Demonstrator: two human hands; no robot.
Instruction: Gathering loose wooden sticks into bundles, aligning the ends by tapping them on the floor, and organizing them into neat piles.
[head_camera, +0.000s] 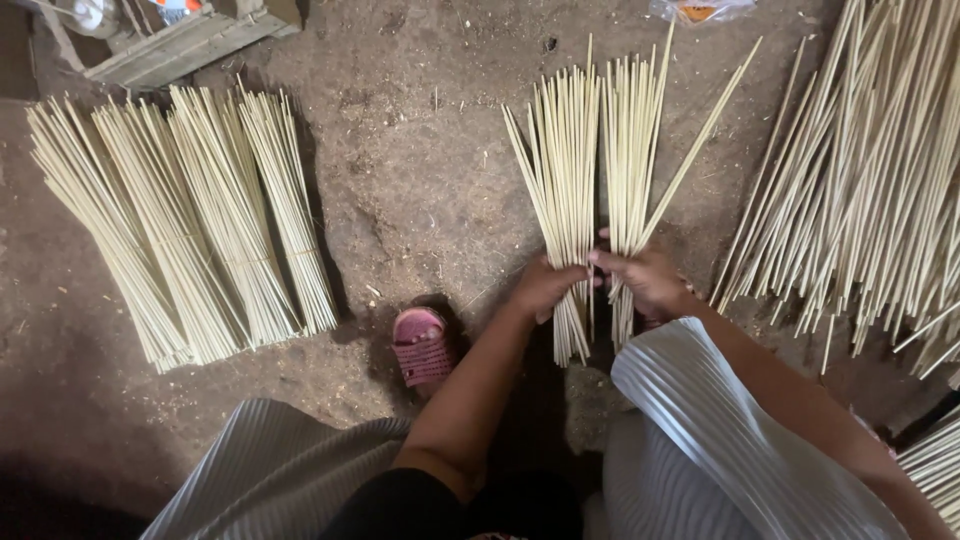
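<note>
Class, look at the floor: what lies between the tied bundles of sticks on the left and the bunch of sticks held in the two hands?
In the head view, only bare dirt floor separates the tied bundles from the held sticks; a pink sandal sits lower down.

The sticks (565, 180) are pale yellow against the brown dirt floor (420, 180). The sandal (422, 348) is pink, and the skirt (700, 440) is grey with fine ribbing.

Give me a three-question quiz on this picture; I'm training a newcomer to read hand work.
1. True or false: each hand grips its own bunch of thin sticks.
2. How many tied bundles lie at far left? A two, B four, C six.
3. What shows beside the left forearm on the dirt floor?

Key:
1. True: left hand and right hand each clasp a bunch of sticks.
2. B, tied bundles.
3. A pink sandal.
</note>
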